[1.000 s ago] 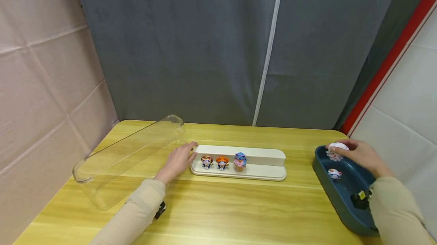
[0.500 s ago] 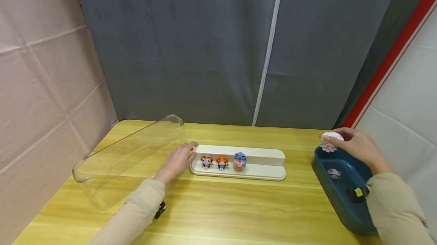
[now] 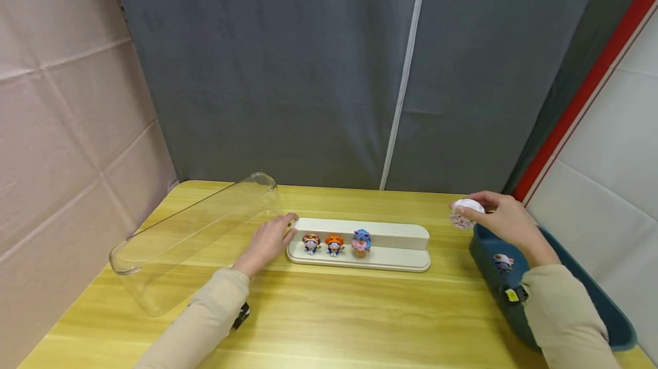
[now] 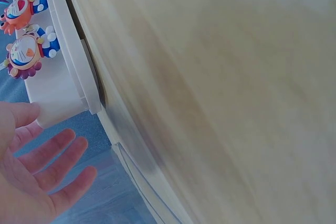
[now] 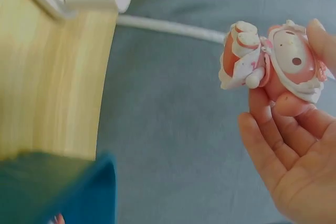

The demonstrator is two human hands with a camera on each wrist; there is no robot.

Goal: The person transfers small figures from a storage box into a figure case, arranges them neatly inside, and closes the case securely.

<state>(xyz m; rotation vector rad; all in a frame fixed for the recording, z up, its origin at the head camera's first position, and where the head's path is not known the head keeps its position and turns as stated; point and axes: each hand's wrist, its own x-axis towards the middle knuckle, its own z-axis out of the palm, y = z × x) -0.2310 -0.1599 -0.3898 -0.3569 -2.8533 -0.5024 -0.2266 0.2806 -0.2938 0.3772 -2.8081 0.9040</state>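
In the head view my right hand [image 3: 501, 219] holds a pink-and-white figurine [image 3: 466, 213] in the air near the blue bin's far left corner. The right wrist view shows the figurine [image 5: 275, 61] lying sideways between thumb and fingers, its round face towards the camera. My left hand [image 3: 269, 243] touches the left end of a white stepped display stand [image 3: 396, 257]; in the left wrist view its fingers [image 4: 55, 156] are spread. On the stand's lower step stand a brown-maned figurine [image 3: 311, 244], an orange-hooded figurine [image 3: 334, 245] and a blue-and-pink figurine [image 3: 361, 243].
A clear cover [image 3: 195, 237] lies slantwise on the left of the wooden table [image 3: 370, 317]. The blue bin [image 3: 570, 252] at the right contains another small figurine [image 3: 503, 262]. A grey curtain [image 3: 288, 72] hangs behind the table.
My right hand has lifted the pink-and-white figurine out of the bin and moved left with it. The left hand and the stand have stayed in place.
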